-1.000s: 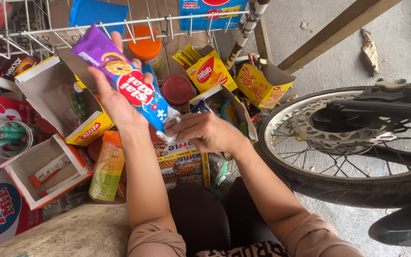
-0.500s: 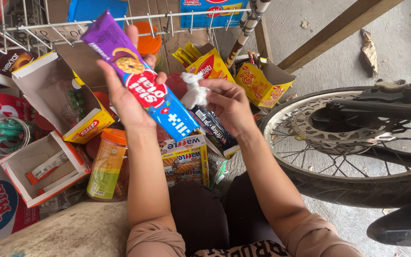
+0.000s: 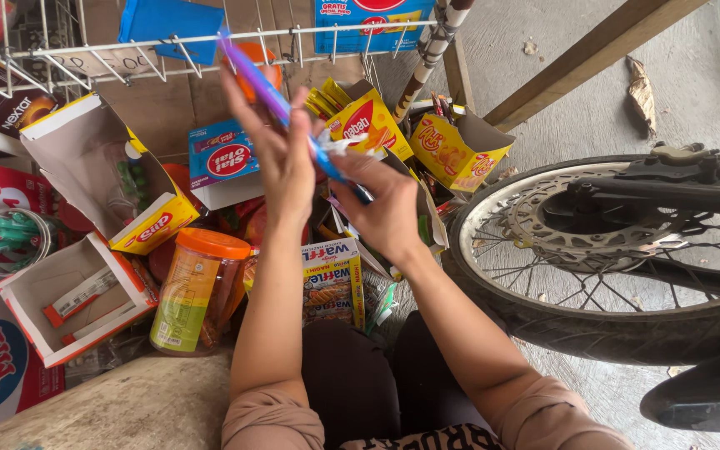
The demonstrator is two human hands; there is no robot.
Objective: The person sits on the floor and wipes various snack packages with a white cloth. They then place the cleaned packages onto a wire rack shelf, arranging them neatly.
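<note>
Here my left hand (image 3: 281, 154) and right hand (image 3: 385, 204) both pinch a long purple-and-blue snack packet (image 3: 281, 104), held edge-on above the clutter. Below sit an orange-lidded jar (image 3: 197, 287) and a yellow carton (image 3: 460, 150); a motorcycle wheel (image 3: 610, 258) stands right

I am holding a glossy purple-and-blue foil snack packet (image 3: 281, 108) between my left hand (image 3: 281, 162) and my right hand (image 3: 385, 208), and its slick film is catching the light. Around it, matt cardboard boxes (image 3: 110, 179) are lying open (their insides plain and dull), a clear plastic jar (image 3: 193, 287) with a smooth orange lid is standing beside them, and a white-coated wire rack (image 3: 127, 50) is showing above. To my right a rough rubber tyre (image 3: 610, 329) is framing thin metal spokes over grainy concrete floor (image 3: 710, 92).
</note>
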